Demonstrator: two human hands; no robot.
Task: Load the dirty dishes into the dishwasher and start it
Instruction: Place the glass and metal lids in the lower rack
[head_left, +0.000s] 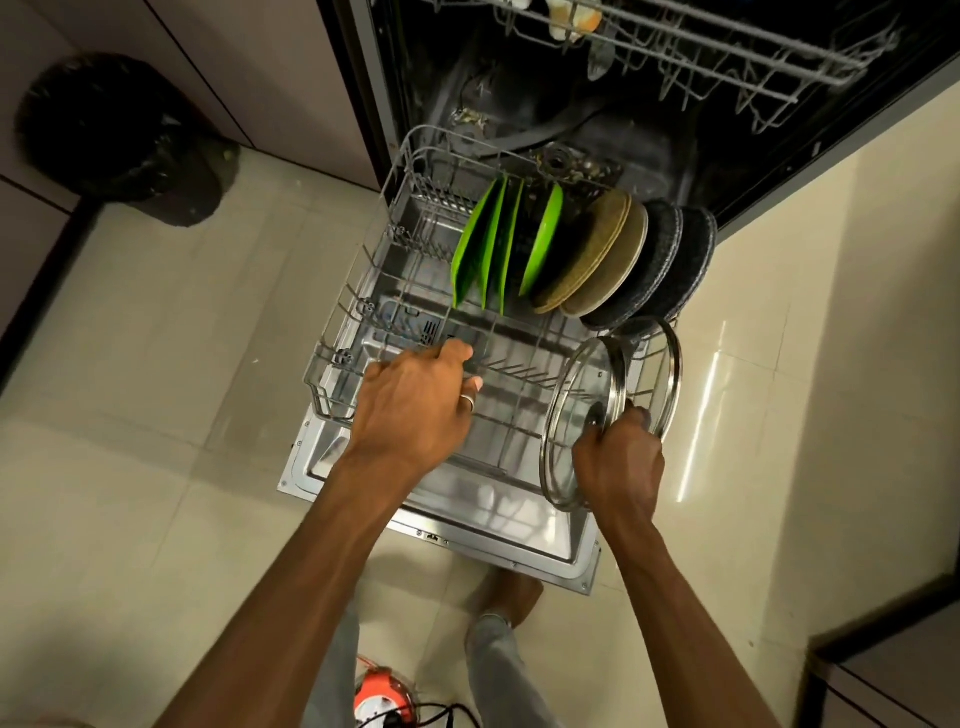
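Glass lid (569, 410), steel-rimmed, is held on edge over the right front of the lower rack (332, 366). The right hand (618, 462) grips it by the knob; a second rim just behind appears to be another lid. The left hand (415, 410) curls its fingers round the rack wires. Green plates (493, 244), tan plates (597, 254) and dark speckled plates (670, 265) stand on edge at the rack's back. The rack sits over the open dishwasher door (467, 519). A black-bagged bin (119, 135) stands well apart, left.
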